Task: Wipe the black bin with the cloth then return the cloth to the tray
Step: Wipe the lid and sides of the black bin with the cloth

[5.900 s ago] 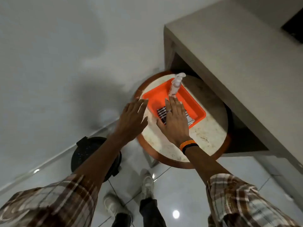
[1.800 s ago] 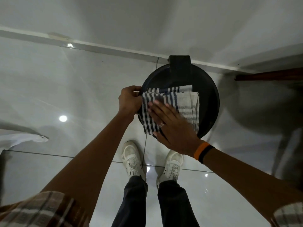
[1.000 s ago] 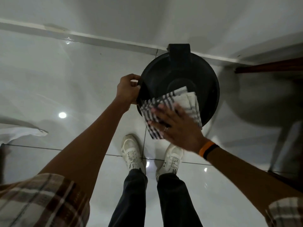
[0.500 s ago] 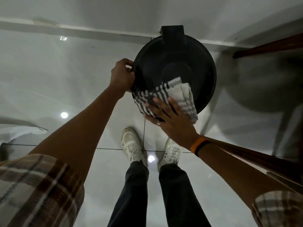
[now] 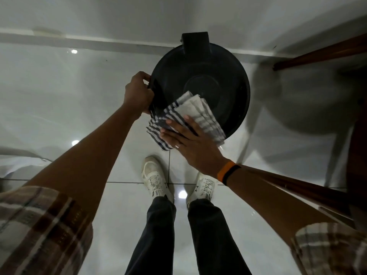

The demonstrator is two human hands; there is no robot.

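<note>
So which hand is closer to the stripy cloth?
The right hand. It lies flat on top of the cloth, pressing it onto the black bin. The left hand grips the bin's left edge, beside the cloth.

Glossy white floor tiles (image 5: 49, 100) w/ grout lines, several ceiling-light glare spots on them. White baseboard (image 5: 95, 39) runs along the wall at top. Two white lace-up sneakers (image 5: 155, 178) side by side on the floor, dark trousers (image 5: 156, 235) above them. Brown wooden table edge (image 5: 317, 54) upper right; thin table leg (image 5: 335, 153) below it, blurred. Pale fabric (image 5: 17, 165) at left edge, can't tell what.
</note>
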